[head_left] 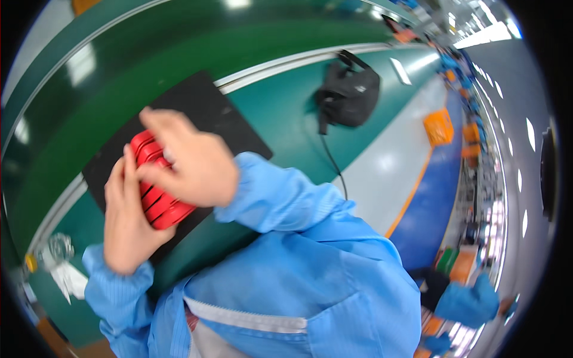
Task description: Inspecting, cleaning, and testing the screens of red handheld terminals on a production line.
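A row of red, rounded plastic-looking pieces, with dark gaps between them, lies over a black mat; I cannot make out their exact kind. My left hand wraps along their near left side, fingers stretched up the edge and thumb at the lower end, gripping them. Over their upper right part is my right hand, somewhat blurred. Its thumb and fingers are apart, the thumb lying across the red pieces and the other fingers reaching past their top end. The right palm side is hidden.
The mat lies across a metal rail on the green workbench. A black bag-like bundle with a cable lies to the right. A clear container and white paper are at left. An orange crate and another person's blue sleeve appear farther right.
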`<state>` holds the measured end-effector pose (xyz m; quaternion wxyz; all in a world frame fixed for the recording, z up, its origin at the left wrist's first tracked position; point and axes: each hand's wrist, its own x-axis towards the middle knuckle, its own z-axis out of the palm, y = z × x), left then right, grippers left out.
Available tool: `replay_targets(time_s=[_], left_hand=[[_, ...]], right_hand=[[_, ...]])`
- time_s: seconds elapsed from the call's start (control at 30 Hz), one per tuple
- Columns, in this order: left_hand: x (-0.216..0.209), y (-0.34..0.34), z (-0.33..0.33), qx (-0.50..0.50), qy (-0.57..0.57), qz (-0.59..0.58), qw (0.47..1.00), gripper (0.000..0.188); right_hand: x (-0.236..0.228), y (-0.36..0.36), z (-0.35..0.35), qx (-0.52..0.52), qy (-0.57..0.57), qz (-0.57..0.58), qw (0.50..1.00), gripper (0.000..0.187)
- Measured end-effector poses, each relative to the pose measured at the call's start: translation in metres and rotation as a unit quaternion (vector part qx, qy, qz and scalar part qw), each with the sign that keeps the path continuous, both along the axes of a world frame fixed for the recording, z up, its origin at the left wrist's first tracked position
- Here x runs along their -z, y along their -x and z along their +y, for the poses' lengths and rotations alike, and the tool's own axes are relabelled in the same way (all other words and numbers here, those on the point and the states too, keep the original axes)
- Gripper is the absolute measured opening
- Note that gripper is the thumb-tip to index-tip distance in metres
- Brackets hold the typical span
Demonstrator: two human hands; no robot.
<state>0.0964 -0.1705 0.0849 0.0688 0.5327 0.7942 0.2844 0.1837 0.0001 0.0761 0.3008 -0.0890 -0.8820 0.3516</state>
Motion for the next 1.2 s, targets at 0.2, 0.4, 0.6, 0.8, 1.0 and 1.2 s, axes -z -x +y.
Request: replay_targets(time_s=[0.2,0.4,0.6,0.8,1.0,1.2], left_hand=[[-0.001,-0.002,0.021,0.018,0.126,0.128,0.984,0.109],[0.003,-0.011,0.038,0.014,0.118,0.137,0.983,0.117],[-0.003,-0.003,0.024,0.044,0.155,0.097,0.982,0.134],[0.027,0.017,-0.021,0.017,0.091,-0.096,0.991,0.138],[0.063,0.012,-0.026,0.024,-0.091,-0.17,0.981,0.143],[0.079,0.01,-0.023,0.014,-0.111,-0.061,0.992,0.14]], right_hand=[[0.03,0.006,0.02,0.019,0.072,-0.163,0.984,0.072],[0.048,-0.015,0.032,0.005,0.236,-0.16,0.959,0.065],[0.036,-0.021,0.016,0.018,0.11,-0.131,0.985,0.07],[0.035,-0.012,0.016,0.007,0.061,-0.155,0.986,0.062],[0.018,-0.003,0.034,0.021,0.008,-0.082,0.996,0.025],[-0.003,-0.007,0.057,0.033,-0.073,0.077,0.994,0.028]])
